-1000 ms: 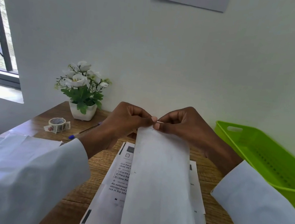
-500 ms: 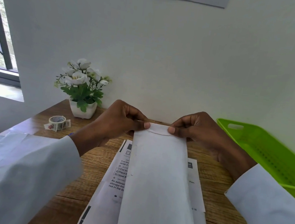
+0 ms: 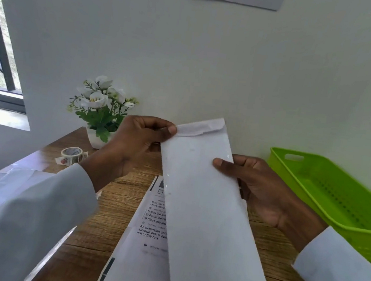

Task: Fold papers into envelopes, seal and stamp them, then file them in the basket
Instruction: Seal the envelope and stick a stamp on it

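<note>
A long white envelope [image 3: 204, 203] is held up above the desk, its flap end tilted away to the upper right. My left hand [image 3: 137, 141] pinches the top left corner by the folded flap. My right hand [image 3: 260, 187] grips the right edge lower down, thumb on the front, fingers behind. Under the envelope lie printed papers [image 3: 144, 235] on the wooden desk [image 3: 104, 219]. The green basket [image 3: 341, 199] stands at the right with nothing visible inside.
A roll of patterned tape [image 3: 72, 153] lies at the left, beside a white pot of white flowers [image 3: 100, 111] against the wall. More white sheets [image 3: 11, 177] lie at the left desk edge. A window is at the far left.
The envelope has risen and tilted to the right. My right hand slid from the flap down to the right edge. My left hand stayed pinching the top corner.
</note>
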Tool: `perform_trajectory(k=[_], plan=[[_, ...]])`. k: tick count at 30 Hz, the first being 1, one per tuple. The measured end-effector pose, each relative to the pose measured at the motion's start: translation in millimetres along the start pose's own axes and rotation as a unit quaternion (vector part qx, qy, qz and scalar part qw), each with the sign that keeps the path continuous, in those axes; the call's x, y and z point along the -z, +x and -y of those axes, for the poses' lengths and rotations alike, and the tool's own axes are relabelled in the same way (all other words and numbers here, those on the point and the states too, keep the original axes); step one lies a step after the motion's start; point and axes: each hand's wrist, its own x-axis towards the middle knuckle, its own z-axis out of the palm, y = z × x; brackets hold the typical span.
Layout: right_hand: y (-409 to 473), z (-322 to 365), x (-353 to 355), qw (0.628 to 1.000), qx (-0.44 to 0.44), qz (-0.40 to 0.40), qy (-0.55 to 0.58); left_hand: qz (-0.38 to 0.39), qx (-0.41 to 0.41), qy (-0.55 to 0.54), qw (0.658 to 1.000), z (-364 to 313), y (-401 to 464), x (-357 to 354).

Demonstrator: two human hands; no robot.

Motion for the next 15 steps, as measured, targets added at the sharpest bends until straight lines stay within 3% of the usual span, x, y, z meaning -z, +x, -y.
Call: perform_trajectory(k=[4,7,9,11,14,15], plan=[[-8.6,37.6,-6.7,0.994,0.099,-0.036,0.025,-0.006,-0.013,0.022,1.000,-13.3,-0.7,13.8],[-14.1,68.8,-12.0,0.953,0.250,-0.075,-0.155,-0.004,-0.025,0.022,0.999,-22.9,-2.1,23.0],[-14.5,76.3,-19.6,0.888,0.339,-0.091,-0.296,0.005,0.000,0.008,1.000,-27.4,-3.1,28.3],[-17.2,66.0,-33.2,0.800,0.415,-0.103,-0.422,0.031,0.052,-0.035,0.998,-30.2,-6.4,33.3],[-19.6,24.0,-54.0,0.591,0.498,-0.109,-0.626,0.043,0.099,-0.042,0.993,-25.6,-12.2,43.6],[-20.1,8.7,-58.7,0.551,0.506,-0.103,-0.656,0.045,0.108,-0.018,0.993,-21.3,-14.2,47.8]])
